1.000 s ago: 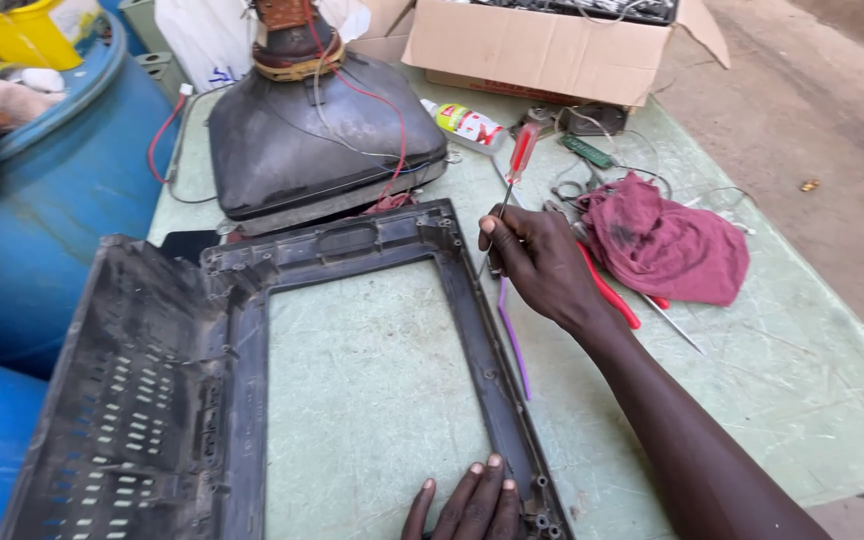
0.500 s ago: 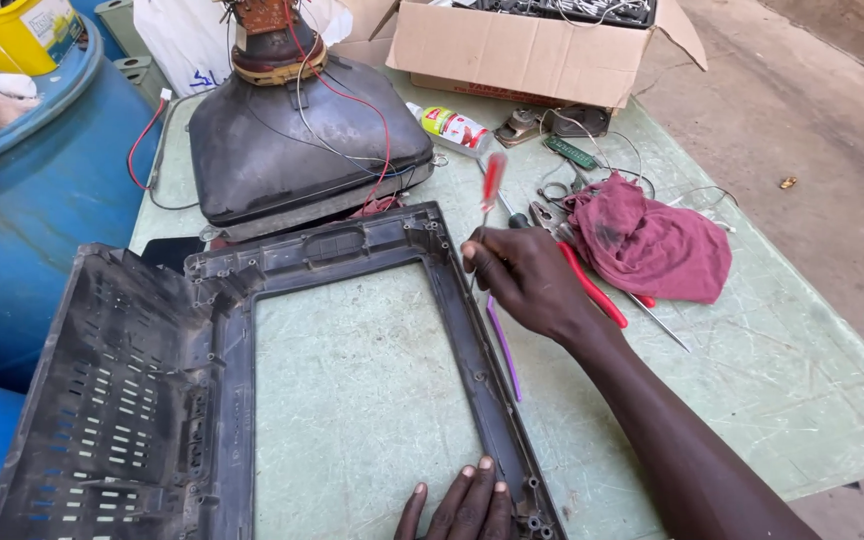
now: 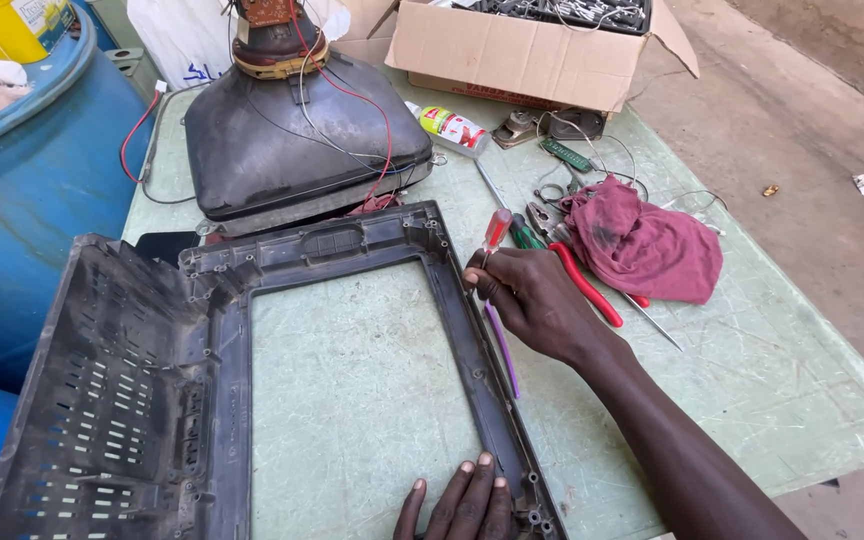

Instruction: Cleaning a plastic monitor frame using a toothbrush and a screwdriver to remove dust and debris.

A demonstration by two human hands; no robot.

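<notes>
A dark grey plastic television frame (image 3: pixel 457 300) lies flat on the green table, joined to its vented back shell (image 3: pixel 102 400) on the left. My right hand (image 3: pixel 537 300) is at the frame's right rail, its fingertips pinched on the end of a red-handled screwdriver (image 3: pixel 497 228) that lies on the table. A thin purple tool (image 3: pixel 504 355) lies under that hand. My left hand (image 3: pixel 462 505) rests fingers-down at the frame's lower right rail and holds nothing. A bare picture tube (image 3: pixel 302 140) with red wires stands face down behind the frame.
Red-handled pliers (image 3: pixel 592 290), a maroon rag (image 3: pixel 647 245), a green-handled tool (image 3: pixel 524 232) and loose wires lie right of the frame. A cardboard box (image 3: pixel 532 55) of parts stands at the back. A blue barrel (image 3: pixel 22 200) stands left of the table (image 3: pixel 752 370).
My right hand has shifted from the frame's right rail up to the red screwdriver's handle. The view has tilted slightly; my left hand stays in place.
</notes>
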